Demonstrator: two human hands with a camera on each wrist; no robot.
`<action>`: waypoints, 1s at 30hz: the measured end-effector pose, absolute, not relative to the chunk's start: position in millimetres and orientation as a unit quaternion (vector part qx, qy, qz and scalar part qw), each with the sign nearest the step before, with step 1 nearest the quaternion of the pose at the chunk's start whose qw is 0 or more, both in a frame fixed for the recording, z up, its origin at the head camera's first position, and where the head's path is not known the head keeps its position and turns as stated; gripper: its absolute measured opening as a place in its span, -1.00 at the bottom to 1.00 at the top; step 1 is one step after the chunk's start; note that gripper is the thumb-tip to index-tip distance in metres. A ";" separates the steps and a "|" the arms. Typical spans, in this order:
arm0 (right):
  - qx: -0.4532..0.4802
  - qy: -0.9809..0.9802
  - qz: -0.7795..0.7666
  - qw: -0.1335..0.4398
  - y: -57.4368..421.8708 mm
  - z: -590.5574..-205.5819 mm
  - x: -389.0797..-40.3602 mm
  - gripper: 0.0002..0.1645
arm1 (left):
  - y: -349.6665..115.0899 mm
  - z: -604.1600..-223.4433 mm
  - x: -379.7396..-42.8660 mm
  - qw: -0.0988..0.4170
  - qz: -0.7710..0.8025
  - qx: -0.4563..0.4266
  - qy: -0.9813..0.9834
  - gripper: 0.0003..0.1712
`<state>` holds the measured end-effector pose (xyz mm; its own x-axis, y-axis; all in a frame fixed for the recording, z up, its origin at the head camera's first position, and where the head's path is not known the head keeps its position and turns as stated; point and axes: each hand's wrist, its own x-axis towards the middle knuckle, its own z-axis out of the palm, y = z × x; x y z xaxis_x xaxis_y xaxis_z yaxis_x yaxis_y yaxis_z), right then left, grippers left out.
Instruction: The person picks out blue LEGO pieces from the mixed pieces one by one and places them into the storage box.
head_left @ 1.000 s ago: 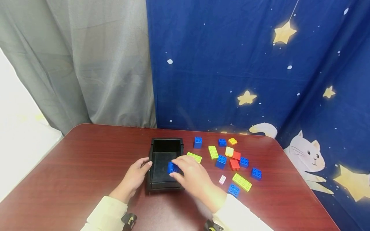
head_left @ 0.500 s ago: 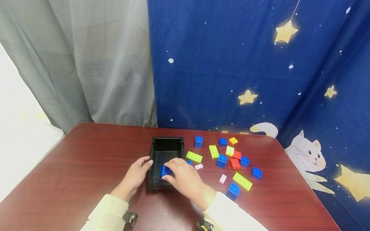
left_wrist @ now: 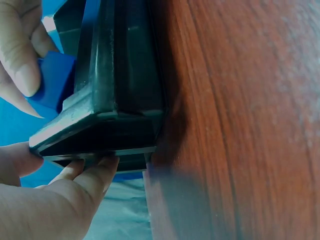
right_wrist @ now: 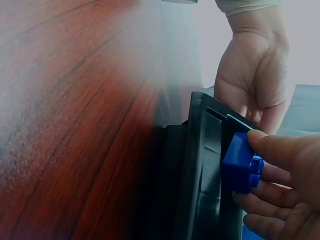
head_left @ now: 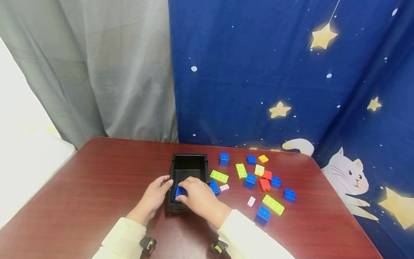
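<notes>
Clearly, our right hand (head_left: 198, 196) pinches a glossy, deep-blue studded brick (right_wrist: 237, 162) at the near left part of the black box (head_left: 190, 163). Our left hand (head_left: 153, 196) grips the box's left rim; 2 pink bricks (head_left: 224, 187) lie to its right.

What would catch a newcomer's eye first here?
Probably the blue curtain with yellow stars behind the table. Next, bright bricks scattered to the right of the black tray. At the tray, the right hand pinches a blue brick while the left hand holds the tray's side.
</notes>
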<state>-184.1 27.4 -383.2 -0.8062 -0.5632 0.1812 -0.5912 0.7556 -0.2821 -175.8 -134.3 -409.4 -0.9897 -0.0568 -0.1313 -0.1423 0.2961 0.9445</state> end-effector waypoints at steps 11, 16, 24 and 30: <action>0.282 -0.946 0.159 -0.020 16.9 -388.0 -192.9 -0.51 | -133.7 -409.9 -175.0 0.036 0.597 -0.066 0.799 -0.48; 0.268 -0.946 0.172 -0.052 14.3 -389.7 -196.4 -0.51 | -133.0 -409.4 -174.4 0.038 0.601 -0.065 0.796 -0.48; 0.268 -0.943 0.181 -0.082 11.5 -390.8 -202.6 -0.54 | -133.0 -408.2 -174.0 0.037 0.605 -0.065 0.793 -0.48; 0.275 -0.939 0.183 -0.093 9.7 -392.9 -206.1 -0.59 | -133.0 -407.6 -174.5 0.039 0.606 -0.068 0.792 -0.47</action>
